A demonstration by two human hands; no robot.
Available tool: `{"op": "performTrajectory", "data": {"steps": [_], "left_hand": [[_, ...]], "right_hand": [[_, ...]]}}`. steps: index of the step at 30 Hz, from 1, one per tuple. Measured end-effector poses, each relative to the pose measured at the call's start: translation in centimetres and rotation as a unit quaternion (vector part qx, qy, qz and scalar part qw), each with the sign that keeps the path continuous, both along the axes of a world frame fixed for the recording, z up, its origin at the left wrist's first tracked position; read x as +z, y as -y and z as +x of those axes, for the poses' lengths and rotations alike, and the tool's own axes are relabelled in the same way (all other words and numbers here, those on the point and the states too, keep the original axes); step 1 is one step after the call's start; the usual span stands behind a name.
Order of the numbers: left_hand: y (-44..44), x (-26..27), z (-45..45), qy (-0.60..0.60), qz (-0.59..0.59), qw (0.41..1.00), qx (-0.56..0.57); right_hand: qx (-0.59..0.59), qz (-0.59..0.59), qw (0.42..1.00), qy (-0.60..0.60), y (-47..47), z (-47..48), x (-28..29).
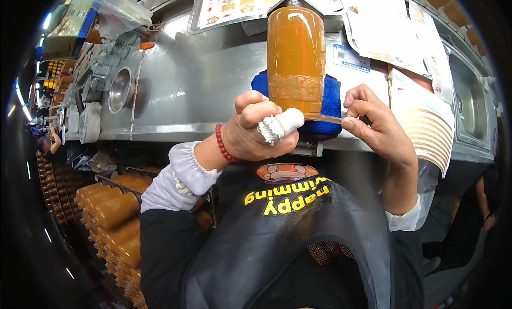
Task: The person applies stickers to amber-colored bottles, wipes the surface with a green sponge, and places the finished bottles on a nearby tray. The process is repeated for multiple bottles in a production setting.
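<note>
An amber-brown glass bottle (296,49) lies on its side over a blue towel (331,97), its neck pointing away from me and an embossed gold band near its base. My left hand (256,129) grips a bundled white cloth (282,125) against the bottle's base end. Between thumb and finger, my right hand (374,127) pinches the end of a thin golden strip (326,118), which runs along the base to the cloth. Whether the strip is stuck to the glass there, I cannot tell.
Right of the bottle lie printed sheets (388,33) and a sheet of gold strips (424,125), beside a steel sink (470,97). A tray of printed labels (240,5) stands behind. Leftward are a steel bowl (121,90), glass jars and stacked amber bottles (116,213). A person (456,229) stands at far right.
</note>
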State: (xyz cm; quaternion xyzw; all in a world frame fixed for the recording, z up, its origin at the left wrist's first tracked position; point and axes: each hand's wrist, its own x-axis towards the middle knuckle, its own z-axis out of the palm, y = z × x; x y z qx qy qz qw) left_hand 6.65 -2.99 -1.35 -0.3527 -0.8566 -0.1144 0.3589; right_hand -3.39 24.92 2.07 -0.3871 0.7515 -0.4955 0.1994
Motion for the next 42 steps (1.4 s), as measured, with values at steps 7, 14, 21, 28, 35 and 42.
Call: {"op": "performTrajectory", "data": {"steps": [7, 14, 21, 28, 35, 42], "left_hand": [[-1.2, -0.5, -1.7, -0.006, 0.032, 0.999, -0.044], [-0.7, -0.7, -1.1, -0.027, -0.010, 0.999, -0.014], [-1.3, 0.3, -2.0, -0.042, -0.060, 0.997, -0.037], [-1.1, -0.6, -1.0, -0.052, -0.023, 0.998, 0.003], [-1.4, -0.3, -1.0, -0.093, -0.038, 0.995, 0.013], [-1.8, -0.3, -1.6, -0.060, -0.049, 0.997, -0.003]], "right_hand": [[0.008, 0.014, 0.999, 0.031, 0.1, -0.4, -0.7], [0.026, 0.022, 0.999, 0.026, -0.1, -0.7, -1.4], [0.006, 0.041, 0.996, 0.085, -0.1, -0.6, -1.3], [0.020, 0.014, 1.000, 0.016, 0.1, -0.9, -2.2], [0.016, 0.010, 1.000, 0.012, 0.2, -0.9, -2.3], [0.008, 0.031, 0.999, 0.029, 0.1, -0.9, -2.3]]}}
